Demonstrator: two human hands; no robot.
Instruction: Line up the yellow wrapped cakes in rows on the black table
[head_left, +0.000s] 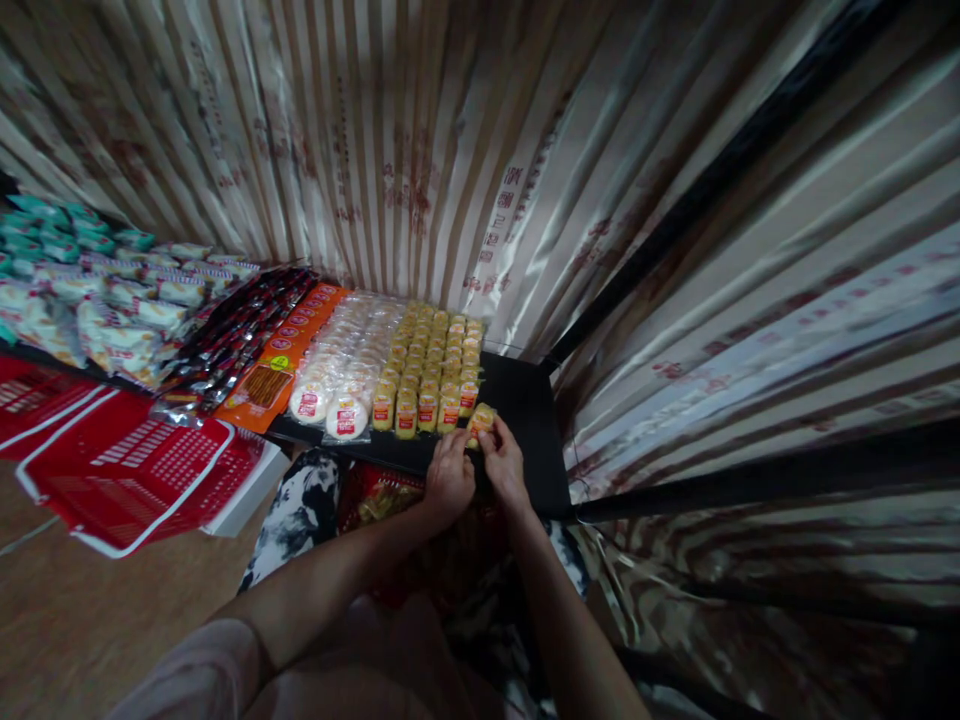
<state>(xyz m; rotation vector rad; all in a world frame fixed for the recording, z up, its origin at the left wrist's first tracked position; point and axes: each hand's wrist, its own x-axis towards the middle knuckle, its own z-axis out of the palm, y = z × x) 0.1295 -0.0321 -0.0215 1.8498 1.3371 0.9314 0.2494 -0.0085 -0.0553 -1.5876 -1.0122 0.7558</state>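
Observation:
Both of my hands meet at the front edge of a black shelf (pixel 529 420). My left hand (pixel 448 478) and my right hand (pixel 501 462) are closed together on a small yellow snack packet (pixel 481 418) with a red label. The packet sits just right of several rows of like yellow packets (pixel 431 365) laid out on the shelf. Left of those lie rows of round white cakes in clear wrap (pixel 341 375).
Orange packs (pixel 289 355), dark red packs (pixel 240 330) and white and teal bags (pixel 90 300) fill the shelf further left. Red plastic baskets (pixel 142 470) are stacked at the lower left. A red basket with yellow packets (pixel 379 498) rests below my hands. Striped foil sheeting covers the walls.

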